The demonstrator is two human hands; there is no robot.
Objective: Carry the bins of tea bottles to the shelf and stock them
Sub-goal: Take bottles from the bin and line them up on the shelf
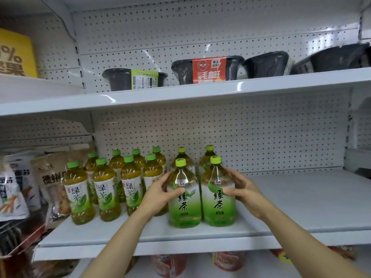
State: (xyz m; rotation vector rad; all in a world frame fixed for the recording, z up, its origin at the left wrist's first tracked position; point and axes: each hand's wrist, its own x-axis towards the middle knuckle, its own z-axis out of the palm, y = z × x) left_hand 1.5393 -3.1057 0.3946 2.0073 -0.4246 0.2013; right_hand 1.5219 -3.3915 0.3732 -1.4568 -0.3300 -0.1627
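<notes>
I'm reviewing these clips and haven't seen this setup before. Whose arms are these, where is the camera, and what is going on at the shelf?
There is no machine here. A person wears a wide-angle camera on the head, so the single picture looks forward and down along their own bare arms. The left hand and right hand each grip the outer side of one of two large tea bottles: the left bottle and the right bottle, standing upright on the white shelf. Two more large bottles stand behind them. To their left stands a group of small bottles. The shelf above holds black bowls; snack bags sit at far left.
</notes>
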